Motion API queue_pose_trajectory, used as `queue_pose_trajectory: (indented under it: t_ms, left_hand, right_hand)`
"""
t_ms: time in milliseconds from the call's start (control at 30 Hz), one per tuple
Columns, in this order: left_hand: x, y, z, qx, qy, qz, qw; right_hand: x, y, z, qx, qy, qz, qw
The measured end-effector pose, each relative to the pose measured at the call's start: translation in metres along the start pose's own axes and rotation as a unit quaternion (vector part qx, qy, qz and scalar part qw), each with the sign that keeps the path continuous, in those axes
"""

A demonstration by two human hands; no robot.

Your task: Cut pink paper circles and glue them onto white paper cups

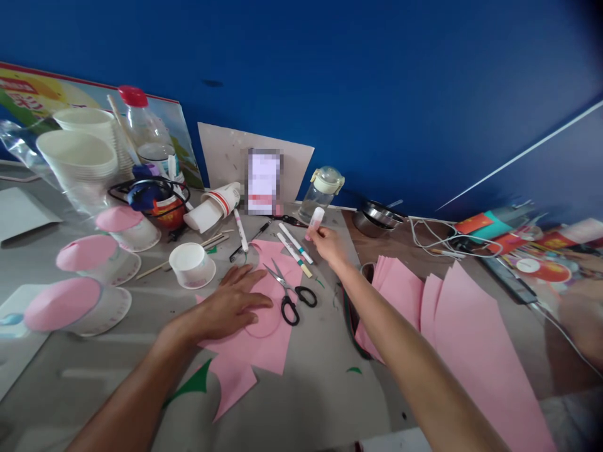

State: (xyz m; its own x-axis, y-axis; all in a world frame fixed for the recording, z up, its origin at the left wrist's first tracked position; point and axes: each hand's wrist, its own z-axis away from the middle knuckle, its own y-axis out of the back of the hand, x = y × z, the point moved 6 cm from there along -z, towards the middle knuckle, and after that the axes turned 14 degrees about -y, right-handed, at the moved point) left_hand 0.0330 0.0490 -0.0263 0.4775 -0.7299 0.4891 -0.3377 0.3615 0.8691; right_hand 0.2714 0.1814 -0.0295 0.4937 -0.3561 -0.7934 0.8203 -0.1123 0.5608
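Note:
My left hand [235,301] lies flat with fingers spread on a pink paper sheet [273,351], where part of a drawn circle shows. Just right of its fingers, black-handled scissors [288,290] rest on the same sheet, blades slightly apart. At the back of the table, my right hand [326,246] pinches a pink glue stick [316,221] with a pale cap, held upright. Two white markers [296,252] lie between the hands, left of the glue stick. A white paper cup [191,265] stands open beyond my left hand.
Pink-topped cups [106,298] line the left side, before stacked cups [78,154] and a red-capped bottle [146,129]. A phone [264,182] leans at the back, near a glass jar [325,188]. Pink sheets [475,339] fan out on the right, with cables [438,235] beyond.

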Motion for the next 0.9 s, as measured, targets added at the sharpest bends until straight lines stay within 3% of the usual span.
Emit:
queue_pose_trajectory:
  t_ms: [333,567,733,900]
  left_hand:
    - [0.000,0.000,0.000,-0.007,-0.001,-0.004,1.000]
    - [-0.003,-0.002,0.000,0.010,0.002,-0.014,1.000]
    - [-0.003,0.000,-0.001,0.026,0.020,-0.021,0.999]
    - [-0.002,0.003,-0.003,0.025,0.022,-0.011,0.999]
  right_hand:
    - [-0.007,-0.004,0.005,0.021,0.013,0.146,0.989]
    - [-0.001,0.025,0.046,0.034,0.017,0.138,0.990]
    - [0.007,0.018,0.090,-0.057,0.055,0.044,0.996]
    - [0.007,0.001,0.109,-0.098,0.055,0.021,0.993]
